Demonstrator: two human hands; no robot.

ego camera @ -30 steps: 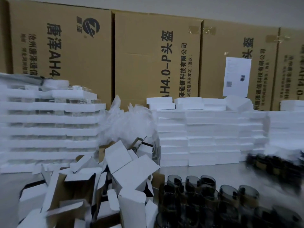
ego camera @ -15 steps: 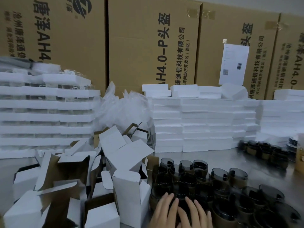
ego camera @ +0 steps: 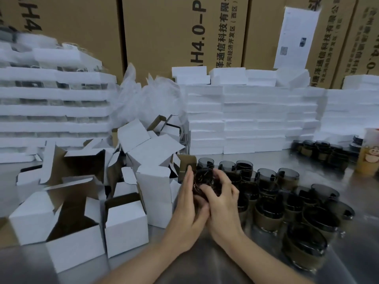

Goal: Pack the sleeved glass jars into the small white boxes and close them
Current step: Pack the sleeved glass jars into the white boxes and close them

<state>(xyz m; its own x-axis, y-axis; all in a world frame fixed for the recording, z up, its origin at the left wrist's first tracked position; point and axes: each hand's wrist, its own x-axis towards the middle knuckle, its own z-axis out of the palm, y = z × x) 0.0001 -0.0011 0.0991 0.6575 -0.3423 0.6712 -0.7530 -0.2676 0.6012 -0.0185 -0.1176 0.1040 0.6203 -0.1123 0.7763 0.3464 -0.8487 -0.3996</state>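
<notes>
Open boxes (ego camera: 125, 226) crowd the bench's (ego camera: 359, 191) left half, with sleeved jars (ego camera: 287, 201) clustered right of them. At the seam, left grip (ego camera: 184, 212) and right grip (ego camera: 223, 208) have one jar (ego camera: 205, 181) between them. Foam stacks (ego camera: 246, 119) line the far edge, cartons (ego camera: 164, 37) behind. A second jar group (ego camera: 320, 152) stands near the right edge.

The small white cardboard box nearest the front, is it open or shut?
Open. The small white cardboard box has its top flaps up, and its dark brown inside shows. Whether anything lies inside, I cannot tell.
</notes>
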